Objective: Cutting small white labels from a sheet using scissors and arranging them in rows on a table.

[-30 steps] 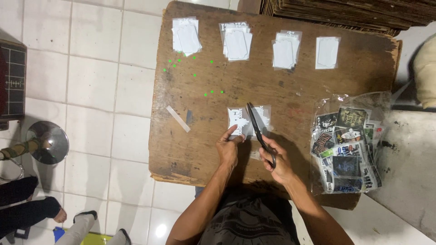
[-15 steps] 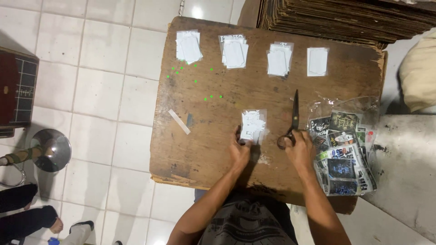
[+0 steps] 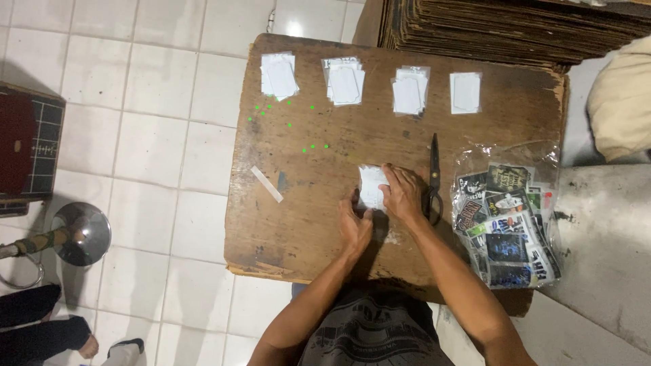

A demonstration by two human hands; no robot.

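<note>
The small white paper stack (image 3: 372, 186) lies flat near the middle of the wooden table (image 3: 305, 224), roughly rectangular, long side running away from the person. Its lower and right edges are covered by fingers. The black scissors (image 3: 433, 177) lie flat just right of it, closed, blades pointing away, handles toward the person.

Four stacks of white cards (image 3: 371, 83) are laid in a row along the upper part of the wooden board (image 3: 298, 224). Black scissors (image 3: 434, 177) are seen right of centre, and a clear bag of printed stickers (image 3: 508, 224) is placed at the right. A strip of tape (image 3: 266, 184) lies left of centre. Stacked cardboard (image 3: 515, 27) fills the upper right.
</note>
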